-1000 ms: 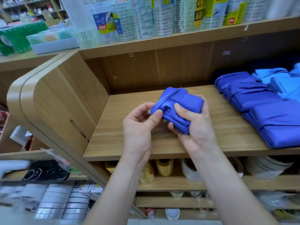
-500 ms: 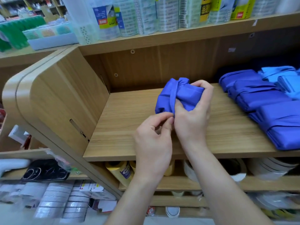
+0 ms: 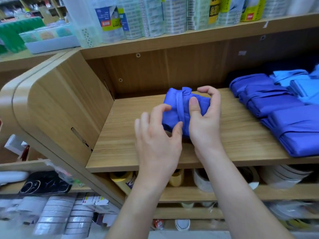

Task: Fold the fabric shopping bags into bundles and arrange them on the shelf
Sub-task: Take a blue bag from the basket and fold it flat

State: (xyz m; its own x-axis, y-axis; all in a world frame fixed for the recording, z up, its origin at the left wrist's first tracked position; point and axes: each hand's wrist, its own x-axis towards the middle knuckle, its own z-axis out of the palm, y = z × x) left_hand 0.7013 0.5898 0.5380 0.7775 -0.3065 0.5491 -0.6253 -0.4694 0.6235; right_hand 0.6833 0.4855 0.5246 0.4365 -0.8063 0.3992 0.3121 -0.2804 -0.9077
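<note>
Sitting lower now: bundle (image 3: 173, 99) on shelf (image 3: 120, 149), R hand (image 3: 205, 125) gripping.

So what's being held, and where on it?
The folded blue bag, between both hands: right hand around its right end, thumb on top; left hand at its near left corner.

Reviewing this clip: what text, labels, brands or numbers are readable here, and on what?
No text reads clearly.
The yellow label on the top-shelf packs: bold black characters, blurred and cut off.
The red logo on the green label: too small.
The blue-and-white label: blurred.
</note>
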